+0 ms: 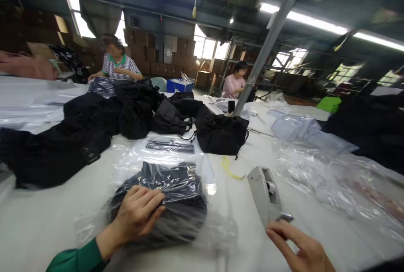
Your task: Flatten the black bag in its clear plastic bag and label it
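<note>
My left hand (140, 211) rests on a clear plastic bag (217, 225), its thumb and fingers closed on the film. Inside the bag lies a folded black fabric item (183, 217), and a printed label strip (170, 146) shows on the film beyond it. At the near end of a grey tape dispenser (261, 194), my right hand (298, 246) has its thumb and index fingertip pinched together. Whatever those fingertips hold is too small to make out. A short metal piece (286, 217) juts from the dispenser just above the fingers.
Black drawstring bags (221, 133) lie in a row beyond the package, with more black fabric (57, 154) at left. A yellow strip (230, 169) sits near the dispenser. Loose clear plastic bags (328, 183) spread over the right side. Two people work across the table by a metal post (268, 45).
</note>
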A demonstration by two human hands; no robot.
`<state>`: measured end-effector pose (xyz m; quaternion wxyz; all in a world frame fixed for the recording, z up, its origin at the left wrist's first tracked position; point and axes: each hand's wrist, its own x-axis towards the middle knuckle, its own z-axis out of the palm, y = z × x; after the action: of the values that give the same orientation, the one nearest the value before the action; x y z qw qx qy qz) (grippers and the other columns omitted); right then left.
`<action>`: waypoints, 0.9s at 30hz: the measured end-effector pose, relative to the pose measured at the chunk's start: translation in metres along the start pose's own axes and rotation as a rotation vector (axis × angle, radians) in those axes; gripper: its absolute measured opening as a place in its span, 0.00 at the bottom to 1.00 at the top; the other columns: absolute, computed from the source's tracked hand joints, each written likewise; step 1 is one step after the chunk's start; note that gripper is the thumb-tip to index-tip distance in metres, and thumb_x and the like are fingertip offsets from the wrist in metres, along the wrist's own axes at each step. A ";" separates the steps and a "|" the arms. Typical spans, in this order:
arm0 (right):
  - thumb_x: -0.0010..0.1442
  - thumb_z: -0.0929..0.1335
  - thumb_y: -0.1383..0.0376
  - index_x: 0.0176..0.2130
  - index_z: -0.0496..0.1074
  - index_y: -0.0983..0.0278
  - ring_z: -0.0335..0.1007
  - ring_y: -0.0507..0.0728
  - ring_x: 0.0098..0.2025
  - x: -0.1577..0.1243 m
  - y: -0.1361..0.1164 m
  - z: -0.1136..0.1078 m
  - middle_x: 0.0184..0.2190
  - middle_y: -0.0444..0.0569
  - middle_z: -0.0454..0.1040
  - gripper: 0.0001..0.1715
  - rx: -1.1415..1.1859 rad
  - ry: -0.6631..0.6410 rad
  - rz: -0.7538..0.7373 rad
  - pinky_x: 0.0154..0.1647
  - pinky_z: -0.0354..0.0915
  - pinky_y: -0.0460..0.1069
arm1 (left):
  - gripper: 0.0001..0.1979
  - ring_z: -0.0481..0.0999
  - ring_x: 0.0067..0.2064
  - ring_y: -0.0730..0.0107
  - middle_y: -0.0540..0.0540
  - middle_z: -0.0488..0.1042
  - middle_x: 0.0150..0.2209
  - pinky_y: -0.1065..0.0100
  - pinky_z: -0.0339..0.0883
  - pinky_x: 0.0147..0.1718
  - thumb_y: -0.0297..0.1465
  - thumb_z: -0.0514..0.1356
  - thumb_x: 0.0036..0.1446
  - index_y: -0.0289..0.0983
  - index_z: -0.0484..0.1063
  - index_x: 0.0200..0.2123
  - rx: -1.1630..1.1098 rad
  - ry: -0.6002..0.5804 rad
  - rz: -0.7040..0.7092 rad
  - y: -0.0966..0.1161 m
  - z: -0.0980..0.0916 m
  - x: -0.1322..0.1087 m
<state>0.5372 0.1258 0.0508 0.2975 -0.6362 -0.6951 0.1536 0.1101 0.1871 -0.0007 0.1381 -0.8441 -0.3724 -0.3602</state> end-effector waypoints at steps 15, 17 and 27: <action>0.57 0.68 0.68 0.26 0.72 0.64 0.67 0.56 0.32 0.113 -0.176 0.096 0.28 0.48 0.76 0.08 -0.736 -0.614 -1.034 0.35 0.56 0.51 | 0.09 0.71 0.34 0.65 0.45 0.78 0.39 0.59 0.57 0.36 0.31 0.56 0.62 0.37 0.72 0.44 0.027 -0.025 -0.017 0.001 -0.007 0.006; 0.55 0.69 0.71 0.26 0.72 0.65 0.67 0.56 0.31 0.116 -0.183 0.099 0.27 0.49 0.76 0.06 -0.789 -0.585 -1.045 0.34 0.56 0.51 | 0.09 0.72 0.34 0.64 0.45 0.78 0.39 0.59 0.57 0.36 0.32 0.56 0.62 0.37 0.72 0.44 0.027 -0.028 -0.011 0.000 -0.007 0.006; 0.49 0.77 0.60 0.37 0.75 0.63 0.69 0.54 0.25 0.148 -0.208 0.091 0.23 0.45 0.76 0.16 -0.813 -0.666 -0.943 0.26 0.53 0.47 | 0.09 0.73 0.36 0.63 0.43 0.78 0.42 0.58 0.58 0.37 0.31 0.57 0.62 0.37 0.71 0.45 0.035 0.021 -0.004 0.000 -0.003 0.000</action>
<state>0.3146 0.2556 0.1362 -0.1575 -0.2468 -0.9531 -0.0770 0.1084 0.1857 0.0018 0.1558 -0.8371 -0.3788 -0.3626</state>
